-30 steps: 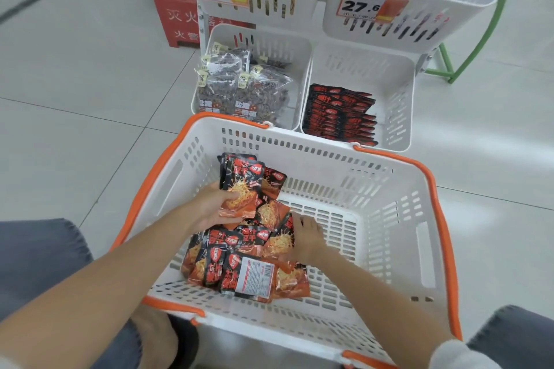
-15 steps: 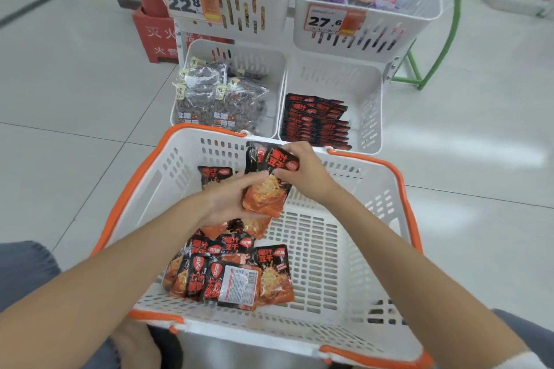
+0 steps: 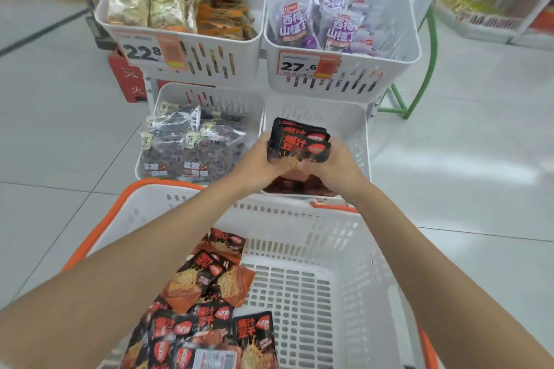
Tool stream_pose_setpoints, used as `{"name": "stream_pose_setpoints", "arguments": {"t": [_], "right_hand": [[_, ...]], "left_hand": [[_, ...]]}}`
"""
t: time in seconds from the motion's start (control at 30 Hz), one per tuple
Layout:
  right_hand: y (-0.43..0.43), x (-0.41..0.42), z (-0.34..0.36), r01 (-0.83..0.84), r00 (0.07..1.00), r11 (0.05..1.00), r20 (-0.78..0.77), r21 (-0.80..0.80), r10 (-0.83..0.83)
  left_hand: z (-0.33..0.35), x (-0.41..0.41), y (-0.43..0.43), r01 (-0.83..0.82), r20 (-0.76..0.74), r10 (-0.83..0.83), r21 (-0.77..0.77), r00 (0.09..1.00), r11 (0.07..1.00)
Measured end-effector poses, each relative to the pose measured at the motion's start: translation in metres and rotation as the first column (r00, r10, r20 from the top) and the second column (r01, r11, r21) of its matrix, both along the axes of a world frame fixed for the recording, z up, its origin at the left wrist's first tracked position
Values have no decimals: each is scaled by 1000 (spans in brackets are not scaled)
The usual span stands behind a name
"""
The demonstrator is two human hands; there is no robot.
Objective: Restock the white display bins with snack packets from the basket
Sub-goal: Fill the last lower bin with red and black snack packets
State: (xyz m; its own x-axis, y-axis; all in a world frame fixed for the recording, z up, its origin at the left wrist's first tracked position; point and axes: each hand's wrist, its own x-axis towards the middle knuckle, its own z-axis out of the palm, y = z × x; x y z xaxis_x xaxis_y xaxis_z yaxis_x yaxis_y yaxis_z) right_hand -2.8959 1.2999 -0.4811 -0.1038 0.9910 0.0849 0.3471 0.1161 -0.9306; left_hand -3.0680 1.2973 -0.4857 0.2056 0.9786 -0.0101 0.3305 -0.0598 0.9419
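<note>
Both hands meet over the lower right display bin (image 3: 344, 117), at 12 o'clock from the white, orange-rimmed basket (image 3: 299, 228). Between them is a small stack of black-and-red snack packets (image 3: 299, 141), standing upright on edge with the printed faces toward the camera. The left hand (image 3: 263, 163) curls around the stack's left side and the right hand (image 3: 332, 166) around its right side, thumbs meeting along the lower edge. The stack thus sits at 1 o'clock from the left hand and 11 o'clock from the right. Just beneath the wrists, more packets of the same kind (image 3: 284, 186) lie in the bin.

In the basket, at 7 o'clock from the hands, a loose heap of matching packets (image 3: 209, 293) lies against its left half; one lies back-side up, showing a white label. The lower left bin (image 3: 209, 91), at 9 o'clock from the hands, holds clear bags of dark snacks (image 3: 192, 147). Above, an upper left bin (image 3: 242, 60) tagged 22.8 carries gold and orange packs, and the upper right bin (image 3: 392, 66) tagged 27.6 carries purple-printed packets (image 3: 317, 24).
</note>
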Motion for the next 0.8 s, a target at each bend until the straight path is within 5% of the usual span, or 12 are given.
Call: {"name": "stream_pose_setpoints", "arguments": {"t": [0.17,0.3,0.4,0.53,0.7,0.8], "right_hand": [[59,5,-4,72,991,944,82,321,-104],[110,2,-27,44,977,909,174,414,-126],[141,4,-53,-53,960,981,280,187,-2],[156,10,-64,-258,870,945,377,-202,318],[163,4,-58,-324,689,916,604,-237,401],[161,0,-62,-303,681,927,630,-223,374]], "left_hand": [[-7,7,75,-97,-59,116,260,992,961],[-31,-5,132,-77,-397,254,411,882,908],[-52,-16,149,-7,-607,183,281,773,960],[-71,-24,152,89,-605,89,258,792,962],[-70,-27,154,143,-585,22,235,811,961],[-70,-29,153,171,-650,6,209,760,963]]}}
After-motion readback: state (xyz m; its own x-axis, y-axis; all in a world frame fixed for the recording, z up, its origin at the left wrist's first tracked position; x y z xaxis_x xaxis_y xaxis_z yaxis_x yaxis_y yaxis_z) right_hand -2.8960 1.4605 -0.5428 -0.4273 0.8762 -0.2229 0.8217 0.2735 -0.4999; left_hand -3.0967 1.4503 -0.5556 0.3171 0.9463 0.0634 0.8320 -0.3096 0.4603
